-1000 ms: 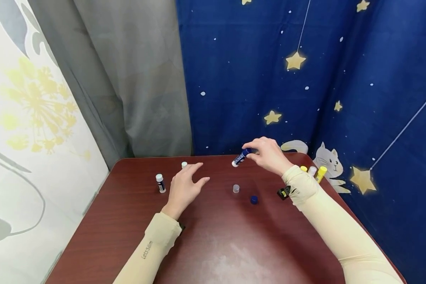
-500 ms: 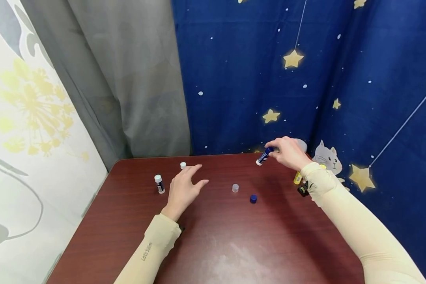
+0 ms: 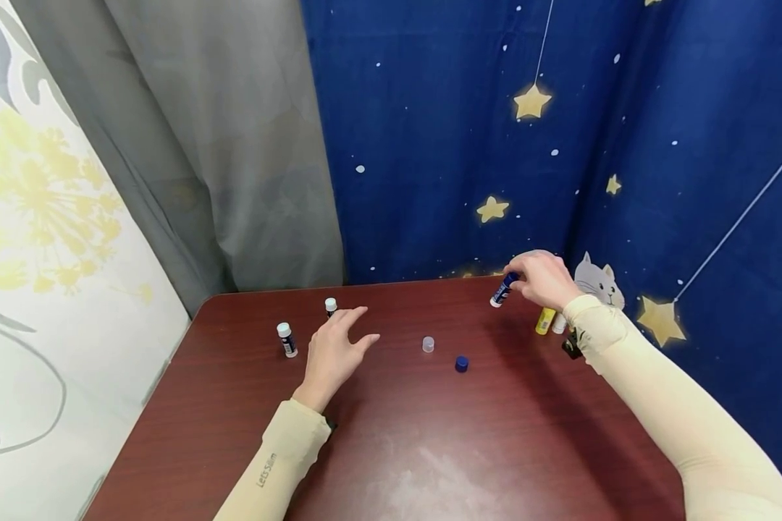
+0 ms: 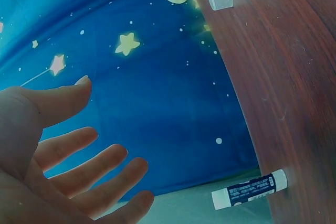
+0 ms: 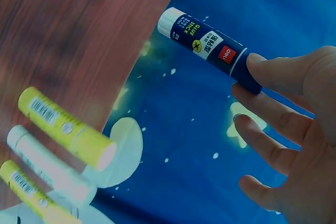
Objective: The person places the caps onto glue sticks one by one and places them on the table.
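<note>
My right hand (image 3: 546,281) pinches a dark blue glue stick (image 3: 503,289) by its blue cap end, held tilted above the back right of the table, white end down. In the right wrist view the thumb and a finger hold the blue cap of the glue stick (image 5: 205,45). My left hand (image 3: 334,358) hovers over the table's left half, thumb and fingers apart, holding nothing. Beside it stand two white-capped dark glue sticks, one to its left (image 3: 287,340) and one partly hidden behind its fingers (image 3: 330,307).
A clear cap (image 3: 428,344) and a blue cap (image 3: 461,364) lie mid-table (image 3: 391,427). At the right edge stand a yellow glue stick (image 3: 544,320) and a white one (image 3: 559,323); the right wrist view shows another yellow one (image 5: 32,192). Curtains hang behind.
My right hand has moved right with the blue glue stick, towards the yellow and white ones. My left hand has kept nearly the same place and pose. The head view has shifted slightly.
</note>
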Demonstrator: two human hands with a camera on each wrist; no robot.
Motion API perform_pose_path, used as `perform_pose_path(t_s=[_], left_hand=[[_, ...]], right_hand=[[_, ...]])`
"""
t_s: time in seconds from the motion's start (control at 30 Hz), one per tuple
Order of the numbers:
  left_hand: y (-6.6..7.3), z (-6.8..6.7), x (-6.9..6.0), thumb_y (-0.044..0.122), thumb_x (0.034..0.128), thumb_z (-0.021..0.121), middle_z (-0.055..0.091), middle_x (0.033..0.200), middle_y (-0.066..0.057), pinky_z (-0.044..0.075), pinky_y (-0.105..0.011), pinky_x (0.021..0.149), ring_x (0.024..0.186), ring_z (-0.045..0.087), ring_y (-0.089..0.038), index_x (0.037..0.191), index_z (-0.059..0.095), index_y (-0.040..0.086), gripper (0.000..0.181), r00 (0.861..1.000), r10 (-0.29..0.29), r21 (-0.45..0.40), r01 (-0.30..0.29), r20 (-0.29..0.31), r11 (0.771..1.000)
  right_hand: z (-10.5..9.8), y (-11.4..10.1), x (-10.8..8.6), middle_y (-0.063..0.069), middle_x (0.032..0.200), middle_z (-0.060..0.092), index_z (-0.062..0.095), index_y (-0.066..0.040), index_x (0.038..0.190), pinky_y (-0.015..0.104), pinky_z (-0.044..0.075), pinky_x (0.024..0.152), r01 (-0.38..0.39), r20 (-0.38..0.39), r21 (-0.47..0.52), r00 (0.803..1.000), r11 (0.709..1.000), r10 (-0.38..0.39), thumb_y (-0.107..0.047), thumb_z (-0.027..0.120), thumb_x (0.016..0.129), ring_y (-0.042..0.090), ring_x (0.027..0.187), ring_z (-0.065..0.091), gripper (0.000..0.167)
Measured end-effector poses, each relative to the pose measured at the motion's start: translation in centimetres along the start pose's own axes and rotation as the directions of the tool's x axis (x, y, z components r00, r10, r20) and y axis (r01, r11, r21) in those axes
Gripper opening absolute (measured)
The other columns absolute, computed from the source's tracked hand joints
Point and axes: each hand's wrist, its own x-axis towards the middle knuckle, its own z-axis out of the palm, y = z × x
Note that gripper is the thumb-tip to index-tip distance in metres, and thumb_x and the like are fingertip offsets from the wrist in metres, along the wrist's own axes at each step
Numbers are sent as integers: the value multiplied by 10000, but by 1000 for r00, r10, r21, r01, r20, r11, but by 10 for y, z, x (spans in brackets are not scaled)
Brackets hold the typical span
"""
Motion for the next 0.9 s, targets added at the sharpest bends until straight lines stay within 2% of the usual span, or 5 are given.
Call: perform_pose_path(t_s=[0.23,0.37,0.5,0.67,0.9], left_hand=[[0,1,1,356,844,829,646,1253,-13,538,-491,864,1086,655,-237,1351,646,236,552,1000,-16,2,16,-3,1000],[0,3,-1,353,847,827,648,1251,-21,542,-494,857,1069,663,-246,1349,648,233,546,1000,-25,1,25,4,1000],[0,5,-3,352,852,821,645,1251,-25,543,-488,864,1064,662,-247,1352,646,230,543,1000,-27,-5,27,9,1000],[-2,6,-3,355,852,821,648,1244,-18,541,-474,871,1084,654,-231,1350,649,233,541,1000,-28,0,28,3,1000],[-3,9,-5,361,856,817,648,1245,-15,544,-469,868,1085,654,-234,1347,650,234,534,999,-39,-5,39,8,999]], right_hand=[[4,15,-4,45,1053,730,778,-187,1086,498,462,777,-46,67,-17,997,999,47,-138,777,861,262,917,592,230],[9,21,-8,96,1108,725,770,-161,1139,518,461,793,-73,123,-24,990,997,75,-133,765,875,286,952,607,266],[14,27,-12,96,1076,731,764,-157,1152,532,447,797,-72,161,-46,984,996,78,-132,756,881,301,947,615,272],[19,35,-16,48,1015,743,771,-173,1126,560,442,800,-47,184,-70,981,996,59,-135,767,870,301,938,644,259],[31,44,-22,56,1054,739,774,-174,1124,576,428,813,-38,218,-86,974,996,56,-122,769,863,294,984,650,266]])
